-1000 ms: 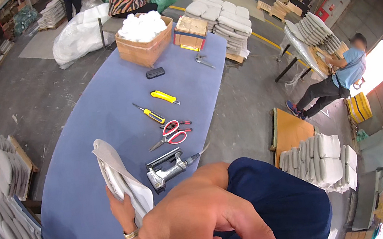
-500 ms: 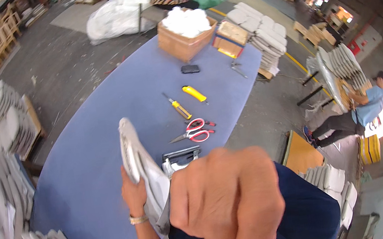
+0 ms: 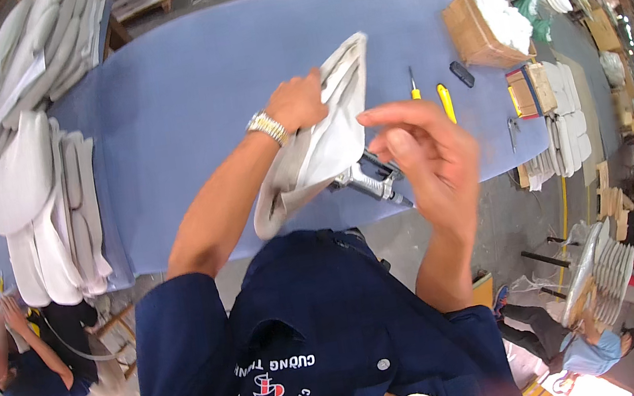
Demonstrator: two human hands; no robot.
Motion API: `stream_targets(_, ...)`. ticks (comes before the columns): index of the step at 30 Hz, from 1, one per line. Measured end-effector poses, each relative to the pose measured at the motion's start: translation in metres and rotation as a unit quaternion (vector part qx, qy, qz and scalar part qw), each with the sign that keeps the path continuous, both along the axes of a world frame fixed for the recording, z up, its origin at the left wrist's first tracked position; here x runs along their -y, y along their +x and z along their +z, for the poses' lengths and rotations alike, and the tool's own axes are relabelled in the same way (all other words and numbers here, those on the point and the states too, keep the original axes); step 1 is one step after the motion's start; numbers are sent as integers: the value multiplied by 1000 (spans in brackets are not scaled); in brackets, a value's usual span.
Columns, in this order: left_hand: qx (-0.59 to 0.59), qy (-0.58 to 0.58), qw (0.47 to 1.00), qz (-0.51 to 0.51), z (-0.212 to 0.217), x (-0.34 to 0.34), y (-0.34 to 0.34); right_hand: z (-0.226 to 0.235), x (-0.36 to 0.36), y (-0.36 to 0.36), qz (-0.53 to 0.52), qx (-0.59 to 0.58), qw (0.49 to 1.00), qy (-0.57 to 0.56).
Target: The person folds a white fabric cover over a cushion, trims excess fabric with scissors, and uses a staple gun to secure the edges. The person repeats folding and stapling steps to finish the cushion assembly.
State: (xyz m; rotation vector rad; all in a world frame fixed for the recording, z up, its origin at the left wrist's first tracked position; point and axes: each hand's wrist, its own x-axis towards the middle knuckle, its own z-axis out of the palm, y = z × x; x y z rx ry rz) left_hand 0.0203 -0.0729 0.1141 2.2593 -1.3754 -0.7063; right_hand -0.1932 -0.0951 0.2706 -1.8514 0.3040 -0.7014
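My left hand (image 3: 297, 103), with a metal watch on the wrist, grips a white padded cushion piece (image 3: 326, 144) and holds it up over the blue table (image 3: 183, 111). My right hand (image 3: 425, 158) hovers just right of the cushion with its fingers spread and nothing in it. A metal staple gun (image 3: 371, 182) lies on the table under the cushion, partly hidden by it and by my right hand.
Stacks of white cushion pieces (image 3: 42, 204) cover the table's left end. A yellow screwdriver (image 3: 414, 87), a yellow knife (image 3: 445, 101), a black object (image 3: 462, 74) and a cardboard box of white stuffing (image 3: 484, 33) lie at the right end. Other people work at lower left (image 3: 16, 362) and lower right (image 3: 588, 338).
The view has swung so the table now runs across the frame. My left hand still holds the cushion piece. My right hand has moved off from in front of the camera and spread its fingers.
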Motion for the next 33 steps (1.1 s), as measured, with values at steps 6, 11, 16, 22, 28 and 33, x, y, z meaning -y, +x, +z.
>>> stream_targets(6,-43,78,993,-81,-24,14,-14,-140,3,1,-31,-277,959,60)
stream_targets(11,-64,84,989,-102,-32,14,-10,-179,-5,9,-53,-391,918,25)
stream_targets(16,-378,-69,922,-34,-40,-35,7,-187,-4,23,-72,-398,909,98)
stream_targets(22,-499,-91,855,102,-116,-96,-19,-220,-16,46,-67,-260,961,69)
stream_targets(28,-430,-102,891,104,-81,-114,-24,-223,-15,59,-44,-265,952,145)
stream_targets(33,-361,-108,922,87,-64,-126,-35,-204,-11,64,-5,-281,940,192)
